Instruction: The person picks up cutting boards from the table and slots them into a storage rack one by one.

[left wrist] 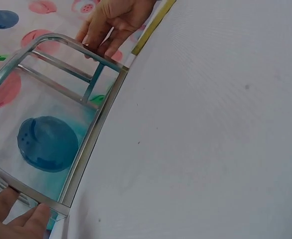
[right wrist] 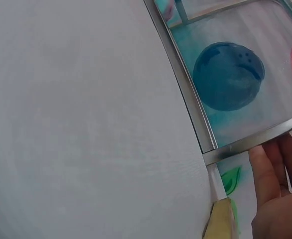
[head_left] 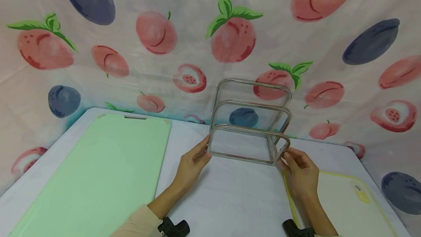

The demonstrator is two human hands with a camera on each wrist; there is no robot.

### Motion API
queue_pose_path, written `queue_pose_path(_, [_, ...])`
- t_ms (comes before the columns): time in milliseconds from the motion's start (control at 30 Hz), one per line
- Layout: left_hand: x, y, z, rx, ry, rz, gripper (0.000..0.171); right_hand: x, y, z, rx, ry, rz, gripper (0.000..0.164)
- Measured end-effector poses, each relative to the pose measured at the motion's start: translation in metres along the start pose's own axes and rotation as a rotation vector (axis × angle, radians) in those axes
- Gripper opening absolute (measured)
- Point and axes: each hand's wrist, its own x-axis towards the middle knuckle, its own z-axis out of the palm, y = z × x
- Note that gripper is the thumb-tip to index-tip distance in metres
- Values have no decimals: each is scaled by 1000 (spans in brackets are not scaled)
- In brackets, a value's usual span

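A silver metal board rack (head_left: 246,130) with three upright loops stands on the white table between my two hands. My left hand (head_left: 190,167) holds its left side near the bottom of the front loop; in the left wrist view, fingertips (left wrist: 39,216) lie along the side bar. On the other side, my right hand (head_left: 304,175) pinches the lower right corner with thumb and fingers. The right wrist view shows those fingers (right wrist: 265,174) against the side bar, the palm turned partly away.
A large green cutting board (head_left: 108,171) lies flat on the left of the table. At the right, a white cutting board (head_left: 345,204) with a yellow edge lies partly under my right forearm. A fruit-printed cloth (head_left: 194,43) hangs behind the table.
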Motion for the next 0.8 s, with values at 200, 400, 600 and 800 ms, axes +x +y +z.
queue_pose_path(200, [0,0,-1,14,63,5,44,-3,1,3,2,-3,-1,24])
queue_pose_path(400, [0,2,-2,34,139,5,40,-7,0,9,-14,-31,-34,23])
queue_pose_path(600, [1,-1,-3,6,163,15,39,-10,-2,8,-40,-119,-75,23])
queue_pose_path(800, [1,0,-3,23,163,-4,39,-10,-3,7,5,-189,-97,23])
